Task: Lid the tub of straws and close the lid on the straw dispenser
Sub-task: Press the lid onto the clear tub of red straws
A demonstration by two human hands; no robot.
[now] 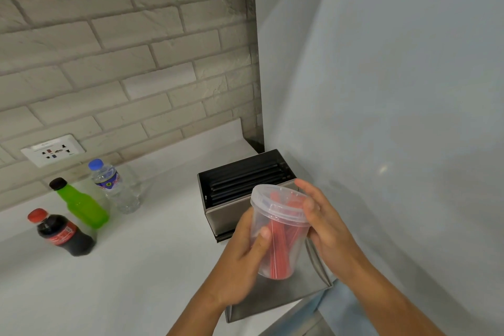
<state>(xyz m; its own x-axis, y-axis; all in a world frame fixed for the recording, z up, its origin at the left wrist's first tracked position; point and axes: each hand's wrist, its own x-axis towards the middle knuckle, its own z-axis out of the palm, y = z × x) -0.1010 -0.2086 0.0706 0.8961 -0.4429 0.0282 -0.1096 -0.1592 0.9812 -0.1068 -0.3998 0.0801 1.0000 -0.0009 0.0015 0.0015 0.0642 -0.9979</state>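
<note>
Rear wall [131, 43]: pale grey brick-pattern cladding with lighter mortar lines, surface textured. A white multi-socket outlet plate [53, 150] is set low in it, just above the white countertop [114, 267]. A low white upstand runs along the counter's back edge. Right side: a smooth, plain grey panel [395, 76], meeting the brick at a dark vertical corner. Lighting is even and soft.

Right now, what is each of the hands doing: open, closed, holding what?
Left hand: closed around the body of the clear tub of red straws.
Right hand: fingers curled on the tub's lid at its rim.
</note>
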